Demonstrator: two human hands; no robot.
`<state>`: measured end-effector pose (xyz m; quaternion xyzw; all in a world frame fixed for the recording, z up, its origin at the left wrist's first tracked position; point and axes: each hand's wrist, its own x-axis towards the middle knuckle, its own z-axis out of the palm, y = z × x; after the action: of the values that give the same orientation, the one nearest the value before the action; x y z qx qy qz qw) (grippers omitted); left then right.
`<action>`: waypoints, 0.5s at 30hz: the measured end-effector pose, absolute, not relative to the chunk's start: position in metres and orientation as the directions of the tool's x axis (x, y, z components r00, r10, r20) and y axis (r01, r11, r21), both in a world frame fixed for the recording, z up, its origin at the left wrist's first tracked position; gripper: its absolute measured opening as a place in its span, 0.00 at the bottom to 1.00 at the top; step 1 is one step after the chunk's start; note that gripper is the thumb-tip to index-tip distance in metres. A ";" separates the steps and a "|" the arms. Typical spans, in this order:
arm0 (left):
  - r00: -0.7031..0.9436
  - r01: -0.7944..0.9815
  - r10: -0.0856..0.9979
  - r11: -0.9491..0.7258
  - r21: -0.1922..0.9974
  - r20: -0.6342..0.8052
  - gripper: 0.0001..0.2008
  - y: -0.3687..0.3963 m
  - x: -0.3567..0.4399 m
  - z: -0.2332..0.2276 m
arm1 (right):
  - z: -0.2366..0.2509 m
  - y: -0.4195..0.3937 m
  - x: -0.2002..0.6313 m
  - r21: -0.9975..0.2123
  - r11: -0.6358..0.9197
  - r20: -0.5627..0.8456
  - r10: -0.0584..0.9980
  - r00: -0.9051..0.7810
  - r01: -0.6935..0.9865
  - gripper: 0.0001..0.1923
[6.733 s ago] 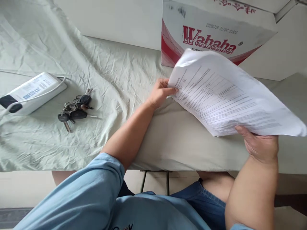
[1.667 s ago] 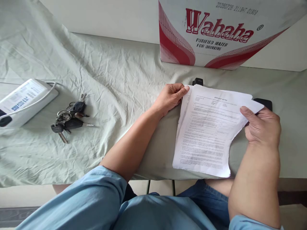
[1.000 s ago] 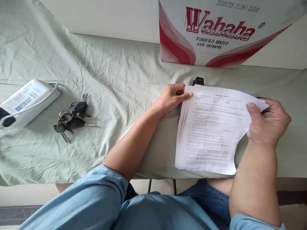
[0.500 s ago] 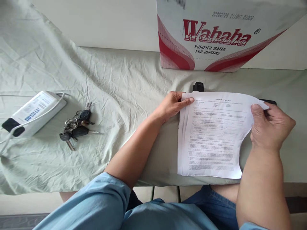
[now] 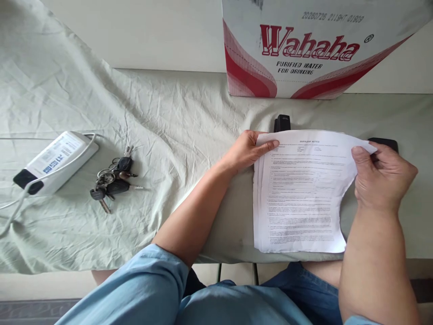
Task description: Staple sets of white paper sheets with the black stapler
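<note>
A small stack of printed sheets (image 5: 301,194), headed "Overleaf Notes", is held between my two hands in front of me. My left hand (image 5: 252,151) pinches its upper left corner, thumb on top and fingers underneath. At the upper right corner, my right hand (image 5: 382,174) grips the paper between thumb and curled fingers, and the right edge bows inward. Along the left side the edges of several sheets show, slightly offset. Just beyond the top edge stands a black stapler-like object (image 5: 283,123), partly covered by the paper. Behind my right hand lies a flat black object (image 5: 384,143), partly hidden.
A Wahaha water carton (image 5: 311,54) stands at the back against the white wall. On the left lie a bunch of keys (image 5: 115,178) and a white box-shaped device (image 5: 56,162) with a cable. A wrinkled pale green cloth (image 5: 182,117) covers the table.
The view has shifted slightly, so things on the left appear a little further right. Both hands keep their hold on the sheets, whose upper right corner has shifted slightly.
</note>
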<state>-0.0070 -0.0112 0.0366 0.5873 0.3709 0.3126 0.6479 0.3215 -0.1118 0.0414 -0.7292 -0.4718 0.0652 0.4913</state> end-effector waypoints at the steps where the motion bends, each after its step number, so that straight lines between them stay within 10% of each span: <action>1: 0.522 0.014 0.843 0.146 0.989 -0.132 0.36 -0.010 -0.007 0.036 | 0.042 -0.111 0.322 -0.790 -0.059 0.359 0.762 0.538 0.611 0.33; 5: 0.337 -0.131 0.932 0.189 0.973 -0.135 0.34 -0.004 -0.009 0.028 | 0.056 -0.117 0.331 -0.880 -0.243 -0.029 0.886 0.463 0.408 0.53; 9: 0.100 -0.347 0.983 0.182 0.920 -0.157 0.32 0.007 -0.008 0.012 | 0.073 -0.132 0.345 -0.757 -0.584 -0.491 0.804 0.336 0.293 0.43; 15: 0.070 -0.452 0.992 0.128 0.883 -0.108 0.33 0.019 -0.009 -0.001 | 0.083 -0.134 0.343 -0.792 -0.557 -0.406 0.786 0.466 0.249 0.36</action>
<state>-0.0093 0.0190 -0.0010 0.3480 0.3875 0.5613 0.6432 0.3430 -0.1342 0.0832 -0.7871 -0.3289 0.3988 0.3366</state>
